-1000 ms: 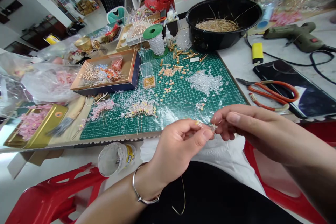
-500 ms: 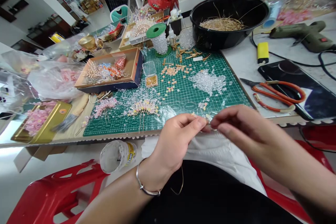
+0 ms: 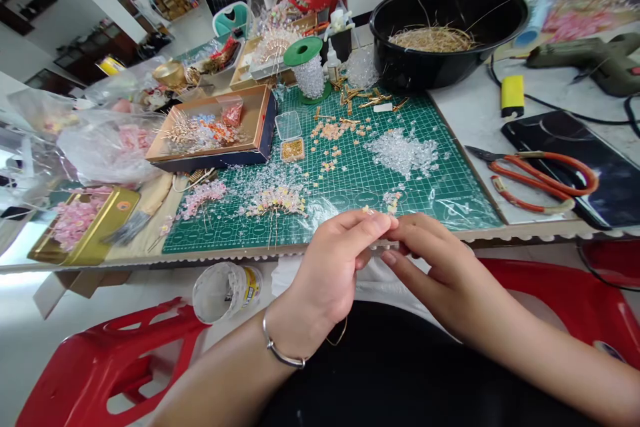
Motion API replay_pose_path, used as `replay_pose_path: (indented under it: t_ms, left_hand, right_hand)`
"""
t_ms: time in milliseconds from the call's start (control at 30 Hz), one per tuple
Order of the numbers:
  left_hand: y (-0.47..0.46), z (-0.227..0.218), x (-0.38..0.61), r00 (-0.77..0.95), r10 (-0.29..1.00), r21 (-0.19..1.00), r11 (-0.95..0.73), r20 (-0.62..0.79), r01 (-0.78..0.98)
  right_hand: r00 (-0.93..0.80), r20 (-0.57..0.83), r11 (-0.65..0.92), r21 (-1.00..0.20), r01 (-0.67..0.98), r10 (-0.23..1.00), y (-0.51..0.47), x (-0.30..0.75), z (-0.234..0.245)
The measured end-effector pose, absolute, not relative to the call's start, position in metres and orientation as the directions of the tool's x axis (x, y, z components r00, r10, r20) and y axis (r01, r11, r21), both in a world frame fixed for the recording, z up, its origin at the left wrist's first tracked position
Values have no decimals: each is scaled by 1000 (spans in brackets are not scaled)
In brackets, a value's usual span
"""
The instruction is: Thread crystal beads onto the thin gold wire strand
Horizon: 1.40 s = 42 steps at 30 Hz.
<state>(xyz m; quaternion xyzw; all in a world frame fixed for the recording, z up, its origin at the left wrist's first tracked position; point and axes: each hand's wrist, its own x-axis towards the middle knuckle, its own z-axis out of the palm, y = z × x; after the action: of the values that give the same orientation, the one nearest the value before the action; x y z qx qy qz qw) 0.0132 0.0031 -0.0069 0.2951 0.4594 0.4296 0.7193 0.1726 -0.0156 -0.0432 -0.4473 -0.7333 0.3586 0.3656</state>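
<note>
My left hand, with a silver bangle on the wrist, pinches a small beaded piece between thumb and fingertips, and a thin gold wire loops down below it. My right hand meets the left at the fingertips, fingers closed on the same piece. Both hands hover over my lap at the front edge of the green cutting mat. On the mat lie a heap of clear beads, scattered pink beads and a finished beaded hair comb.
Orange-handled scissors and a black tablet lie right of the mat. A black bowl of gold wire, a glue gun, a brown tray of parts and a gold tin surround it. Red plastic stools flank my lap.
Both hands have drawn closer to the table edge and lower. My right hand has turned palm down, its fingers curling tighter onto the piece.
</note>
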Motion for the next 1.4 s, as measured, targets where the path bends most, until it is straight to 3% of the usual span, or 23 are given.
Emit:
replay_pose_path:
  t_ms: [300, 433, 667, 833, 933, 1067, 1167, 1300, 1400]
  left_hand:
    - [3, -1, 11, 185, 907, 847, 421, -379, -324]
    - [2, 3, 13, 184, 924, 870, 380, -336, -315]
    - [1, 2, 13, 157, 931, 886, 361, -328, -290]
    - [1, 1, 12, 138, 922, 877, 387, -362, -285]
    - [3, 2, 14, 143, 931, 895, 364, -337, -260]
    - [8, 7, 14, 175, 932, 915, 349, -316, -203]
    - [14, 11, 8, 333, 887, 935, 352, -320, -39]
    - [20, 14, 1, 501, 813, 953, 289, -297, 95]
    - [19, 11, 2, 524, 796, 952, 278, -304, 131]
  right_hand:
    - [-354, 183, 302, -899, 317, 917, -21, 166, -41]
    - [-385, 227, 360, -876, 322, 895, -21, 162, -39]
    - [-399, 400, 558, -688, 464, 825, -21, 171, -42]
    - [-581, 383, 689, -507, 518, 718, -24, 176, -37]
    - [-648, 369, 736, -468, 489, 666, -26, 178, -35]
    - [-683, 329, 726, -531, 438, 652, -31, 186, -36]
    - [-717, 229, 660, -634, 404, 659, -34, 197, -35]
    - [-585, 48, 404, -768, 497, 810, -34, 210, -27]
    - [-427, 22, 236, -858, 455, 904, -29, 210, -23]
